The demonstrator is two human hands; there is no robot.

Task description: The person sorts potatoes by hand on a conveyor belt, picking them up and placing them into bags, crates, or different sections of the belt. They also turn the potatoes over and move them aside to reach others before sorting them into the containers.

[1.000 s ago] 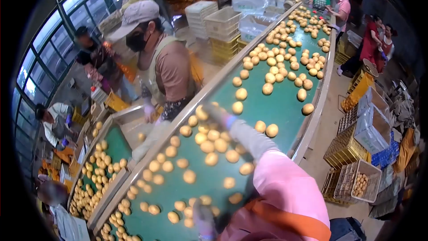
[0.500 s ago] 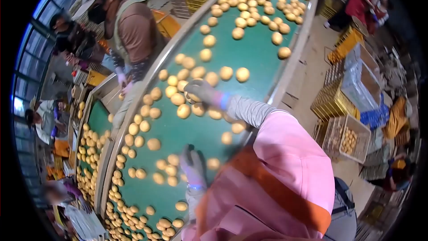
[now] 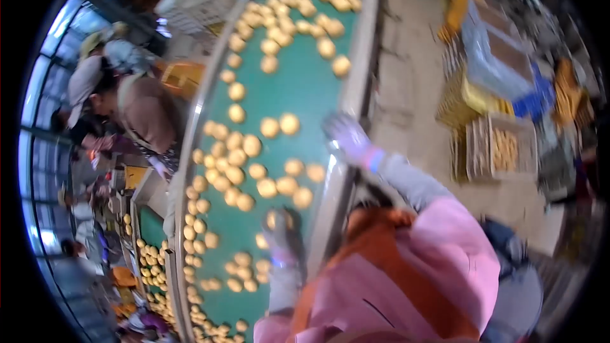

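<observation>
A green conveyor belt (image 3: 298,95) carries many round yellow potatoes (image 3: 235,157). My left hand (image 3: 281,238), in a grey glove, is low over the belt with its fingers curled round a potato (image 3: 273,219). More potatoes (image 3: 243,270) lie just beside and below that hand. My right hand (image 3: 348,138), gloved too, is at the belt's right-hand rail (image 3: 337,181). Its fingers look stretched out and blurred, with nothing visible in them. A loose cluster of potatoes (image 3: 287,185) sits between my two hands.
A co-worker in a cap (image 3: 143,111) stands across the belt. Beyond the left rail runs a lower belt of potatoes (image 3: 152,260). On the floor to the right are a crate of potatoes (image 3: 502,146) and plastic-lined boxes (image 3: 492,57).
My view has turned. My right hand has moved from the potatoes mid-belt to the right rail. My left hand has closed round a potato. The potatoes have shifted along the belt.
</observation>
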